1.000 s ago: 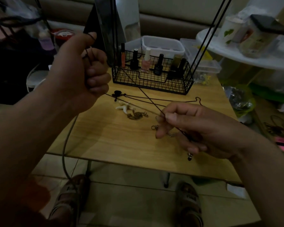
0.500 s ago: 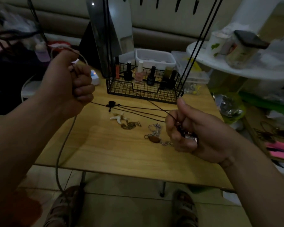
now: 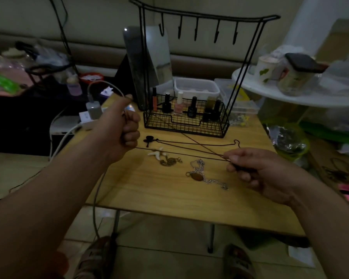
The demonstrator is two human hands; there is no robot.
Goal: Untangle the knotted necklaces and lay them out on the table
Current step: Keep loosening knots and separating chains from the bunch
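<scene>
One thin dark cord necklace stretches taut above the table.

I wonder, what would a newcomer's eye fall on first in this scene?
Most striking is the dark cord pulled taut above the wooden table, gripped by the left hand and pinched by the right hand. Behind it stands a black wire rack with hooks and nail-polish bottles; a silver chain lies near the right hand.

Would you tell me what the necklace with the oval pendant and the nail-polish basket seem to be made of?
Oval-pendant necklace: probably silvery metal chain, its links glint; the brown pendant is unclear. Basket: thin black wire, likely coated metal, shown by its open grid.
</scene>
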